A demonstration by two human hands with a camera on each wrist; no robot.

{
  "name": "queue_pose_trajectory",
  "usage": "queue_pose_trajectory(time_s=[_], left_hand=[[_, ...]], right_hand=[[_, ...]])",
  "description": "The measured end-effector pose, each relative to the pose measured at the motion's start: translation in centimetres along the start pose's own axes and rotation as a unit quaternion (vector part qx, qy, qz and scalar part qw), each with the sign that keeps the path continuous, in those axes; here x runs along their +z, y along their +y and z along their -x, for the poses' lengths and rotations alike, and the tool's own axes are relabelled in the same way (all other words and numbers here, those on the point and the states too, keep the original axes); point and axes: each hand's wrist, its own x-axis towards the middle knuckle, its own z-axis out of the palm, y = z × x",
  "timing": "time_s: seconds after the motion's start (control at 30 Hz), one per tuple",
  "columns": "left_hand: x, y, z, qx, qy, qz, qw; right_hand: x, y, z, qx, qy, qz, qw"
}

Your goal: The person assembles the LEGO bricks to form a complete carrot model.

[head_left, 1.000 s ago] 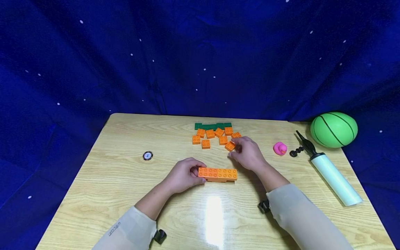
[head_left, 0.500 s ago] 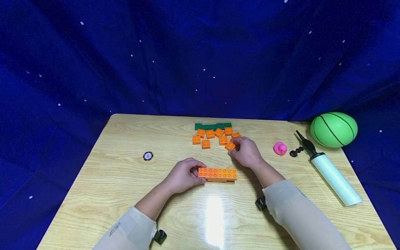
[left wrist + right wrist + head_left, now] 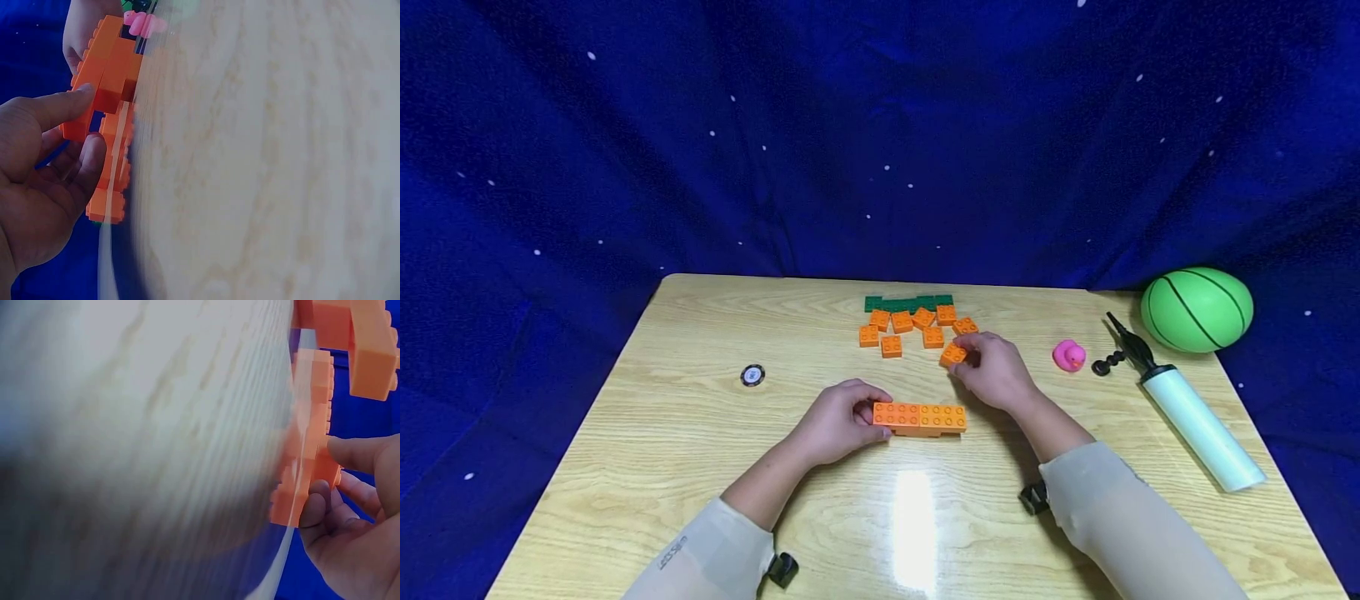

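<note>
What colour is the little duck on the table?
The toy duck is pink, clearest in the head view.

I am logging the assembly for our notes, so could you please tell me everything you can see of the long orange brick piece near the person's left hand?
The long orange brick piece looks like glossy plastic, built of studded bricks joined end to end, with a second layer showing beneath in the left wrist view. It lies flat, studs up, crosswise on the wooden table, near the middle. The left hand grips its left end between thumb and fingers. The right hand is apart from it, pinching a small orange brick.
</note>
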Motion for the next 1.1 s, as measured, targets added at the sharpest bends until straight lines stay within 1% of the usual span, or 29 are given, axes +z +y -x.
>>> queue_pose_trajectory(time_s=[0.3, 0.7, 0.93, 1.1], left_hand=[[0.0, 0.0, -0.1, 0.005, 0.004, -0.001, 1.0], [0.1, -0.1, 0.0, 0.008, 0.008, 0.003, 0.9999], [0.2, -0.2, -0.1, 0.009, 0.01, -0.005, 0.9999], [0.2, -0.1, -0.1, 0.009, 0.01, -0.009, 0.9999]], right_hand=[[-0.7, -0.2, 1.7, -0.045, -0.003, -0.012, 0.999], [-1.6, -1.0, 3.6, -0.068, -0.017, -0.035, 0.997], [-1.9, -1.0, 4.7, -0.079, -0.028, -0.053, 0.995], [-1.9, -1.1, 5.3, -0.087, -0.029, -0.062, 0.994]])
